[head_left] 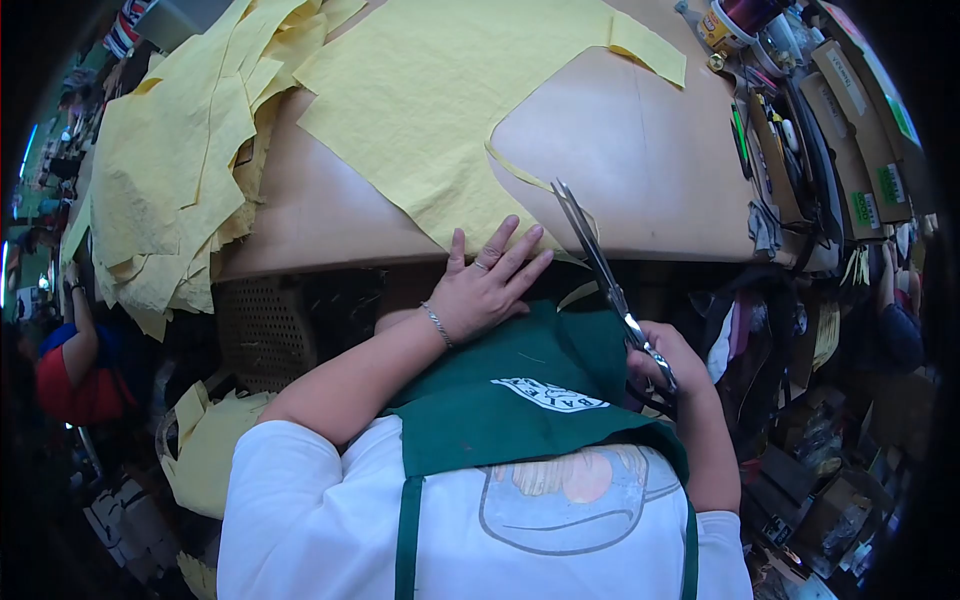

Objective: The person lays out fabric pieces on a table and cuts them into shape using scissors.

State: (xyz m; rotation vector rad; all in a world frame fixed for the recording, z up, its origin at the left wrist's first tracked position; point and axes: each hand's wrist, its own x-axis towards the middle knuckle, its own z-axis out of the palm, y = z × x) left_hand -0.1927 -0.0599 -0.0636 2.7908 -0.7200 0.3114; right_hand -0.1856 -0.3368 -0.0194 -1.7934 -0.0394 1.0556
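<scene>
My left hand (pixel 492 278) lies flat with its fingers spread on the near corner of a yellow cloth (pixel 420 110), at the table's front edge. My right hand (pixel 665 358) is closed around the handles of a pair of long metal scissors (pixel 608 280). The scissor blades point up and away, beside the cloth's right edge, and look slightly apart at the tips. A narrow yellow strip (pixel 520 173) curls along that edge and runs to the blades. Part of the strip near the blades is hard to make out.
A heap of yellow cloth pieces (pixel 175 170) hangs over the table's left side. On the right stand cardboard boxes (pixel 835 130), pens and a tub (pixel 722 28). A brown perforated chair (pixel 262 335) is below the table (pixel 660 200). Another person (pixel 85 360) is at far left.
</scene>
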